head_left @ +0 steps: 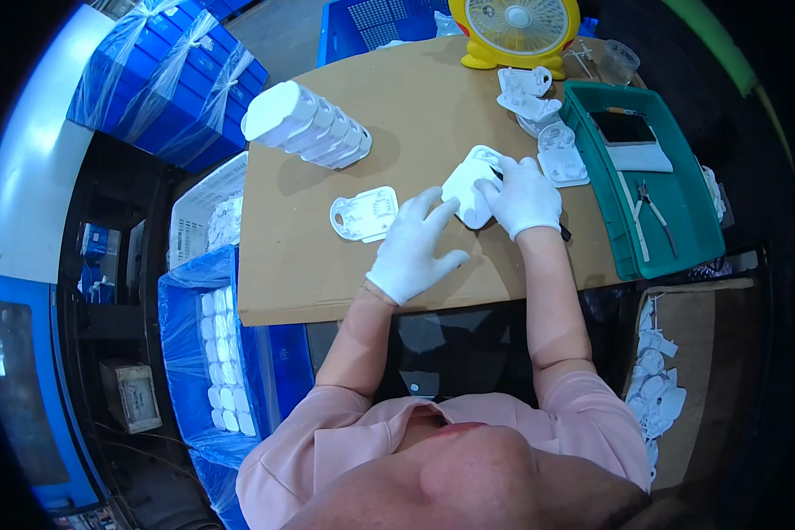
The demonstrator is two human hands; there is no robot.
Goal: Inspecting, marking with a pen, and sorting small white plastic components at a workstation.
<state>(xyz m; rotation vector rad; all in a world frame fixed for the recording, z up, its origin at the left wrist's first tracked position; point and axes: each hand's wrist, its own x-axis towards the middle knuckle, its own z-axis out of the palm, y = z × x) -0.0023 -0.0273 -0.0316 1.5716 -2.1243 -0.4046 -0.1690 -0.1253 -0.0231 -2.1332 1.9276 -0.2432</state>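
Note:
On the brown tabletop lies a white plastic part, flat and rounded, between my two gloved hands. My left hand has its fingers spread, the fingertips at the part's near left edge and the thumb out to the side. Over the part's right side, my right hand is curled round a slim dark tool; its ends show by the fingers and under the wrist, but its kind is hidden. Another white plastic part, its moulded inside facing up, rests left of my left hand.
A tall stack of white parts stands at the far left. Several loose white parts lie beside a green tray holding pliers and a phone. A yellow fan stands behind. Blue bins flank the table's left.

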